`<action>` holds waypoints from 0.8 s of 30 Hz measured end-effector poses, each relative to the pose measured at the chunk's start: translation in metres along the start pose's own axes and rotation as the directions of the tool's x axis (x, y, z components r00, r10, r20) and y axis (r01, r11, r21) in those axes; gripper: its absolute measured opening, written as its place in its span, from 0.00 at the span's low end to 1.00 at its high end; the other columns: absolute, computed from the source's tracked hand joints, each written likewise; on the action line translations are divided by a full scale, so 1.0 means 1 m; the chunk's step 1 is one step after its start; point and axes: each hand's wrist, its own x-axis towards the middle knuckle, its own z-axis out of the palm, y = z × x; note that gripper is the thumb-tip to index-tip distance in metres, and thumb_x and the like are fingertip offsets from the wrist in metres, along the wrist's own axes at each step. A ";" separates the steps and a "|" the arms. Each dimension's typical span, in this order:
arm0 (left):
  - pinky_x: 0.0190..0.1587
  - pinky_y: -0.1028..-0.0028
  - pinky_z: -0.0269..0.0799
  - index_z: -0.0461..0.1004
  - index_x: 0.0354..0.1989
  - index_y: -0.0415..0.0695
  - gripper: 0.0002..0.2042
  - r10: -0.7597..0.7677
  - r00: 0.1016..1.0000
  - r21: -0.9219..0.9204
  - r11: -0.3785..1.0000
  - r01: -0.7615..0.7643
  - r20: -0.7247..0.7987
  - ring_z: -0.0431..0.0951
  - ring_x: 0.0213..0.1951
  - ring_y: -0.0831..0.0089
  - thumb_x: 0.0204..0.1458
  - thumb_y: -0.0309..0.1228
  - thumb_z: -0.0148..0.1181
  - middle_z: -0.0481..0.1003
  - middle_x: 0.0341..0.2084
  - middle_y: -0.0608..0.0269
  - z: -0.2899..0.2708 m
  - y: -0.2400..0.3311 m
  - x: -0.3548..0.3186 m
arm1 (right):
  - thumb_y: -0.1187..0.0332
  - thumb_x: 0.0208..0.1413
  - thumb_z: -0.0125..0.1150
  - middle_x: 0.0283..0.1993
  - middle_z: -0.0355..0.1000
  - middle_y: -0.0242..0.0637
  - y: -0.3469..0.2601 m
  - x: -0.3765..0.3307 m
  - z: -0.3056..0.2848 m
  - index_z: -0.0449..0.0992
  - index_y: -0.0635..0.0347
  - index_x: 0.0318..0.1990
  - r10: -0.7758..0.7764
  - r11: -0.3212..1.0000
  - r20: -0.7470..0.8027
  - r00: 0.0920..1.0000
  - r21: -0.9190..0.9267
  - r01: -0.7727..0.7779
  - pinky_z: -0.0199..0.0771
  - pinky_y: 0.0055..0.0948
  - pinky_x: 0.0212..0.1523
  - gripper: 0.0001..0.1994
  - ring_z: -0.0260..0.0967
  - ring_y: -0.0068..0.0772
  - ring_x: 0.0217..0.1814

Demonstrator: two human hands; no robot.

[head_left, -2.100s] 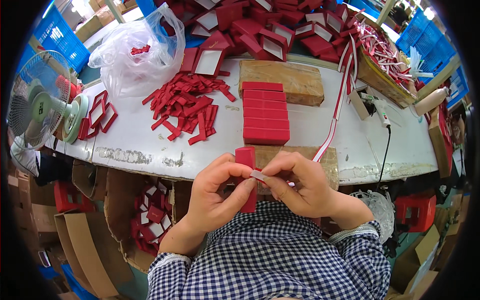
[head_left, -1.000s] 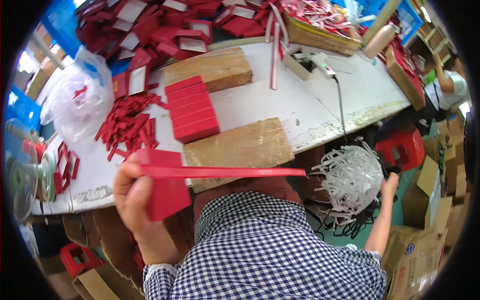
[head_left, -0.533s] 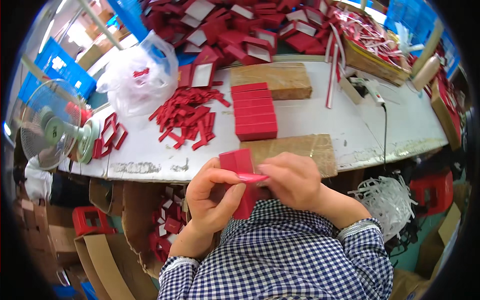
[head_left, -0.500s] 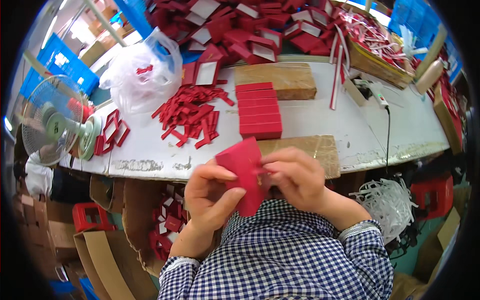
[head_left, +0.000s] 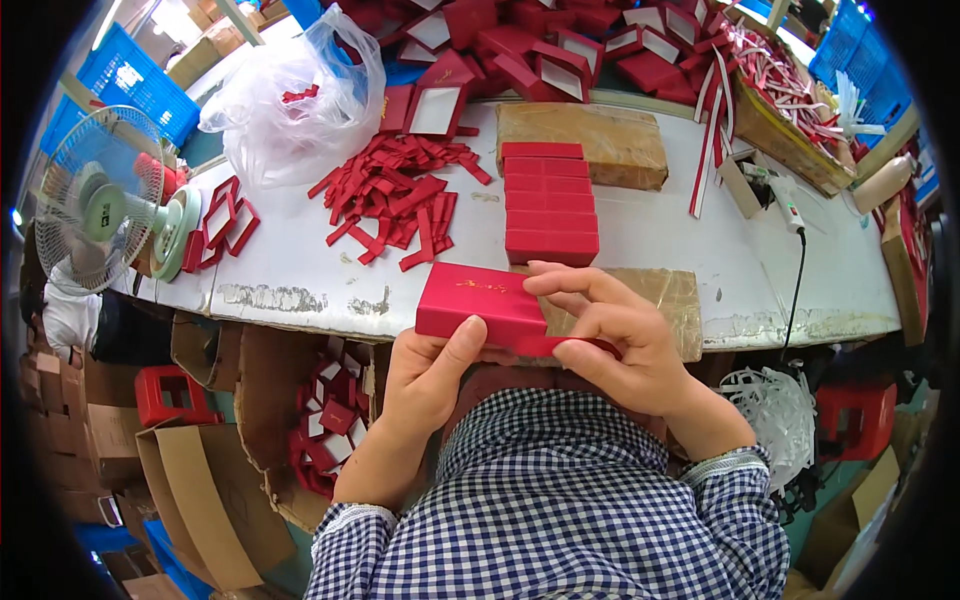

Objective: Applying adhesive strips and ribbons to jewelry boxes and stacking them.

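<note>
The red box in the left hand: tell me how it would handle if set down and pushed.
The red box is probably stiff: its edges look straight in the left hand. Flat-sided, it seems unlikely to roll. Its smooth faces might slip somewhat.

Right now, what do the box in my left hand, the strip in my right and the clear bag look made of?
The box looks like stiff card with smooth red paper: crisp edges, soft sheen. The strip may be satin ribbon or thin plastic, smooth and bent; I can't tell which. The bag is probably plastic film, translucent and crinkled.
</note>
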 end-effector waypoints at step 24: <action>0.47 0.72 0.75 0.70 0.49 0.35 0.12 0.093 0.995 0.009 0.996 -0.094 0.044 0.76 0.42 0.71 0.56 0.19 0.52 0.75 0.43 0.56 0.013 -0.011 0.008 | 0.75 0.50 0.62 0.47 0.70 0.43 -0.001 0.011 0.007 0.71 0.67 0.25 -0.111 0.950 -0.111 0.988 -0.303 0.073 0.73 0.29 0.42 0.07 0.71 0.35 0.46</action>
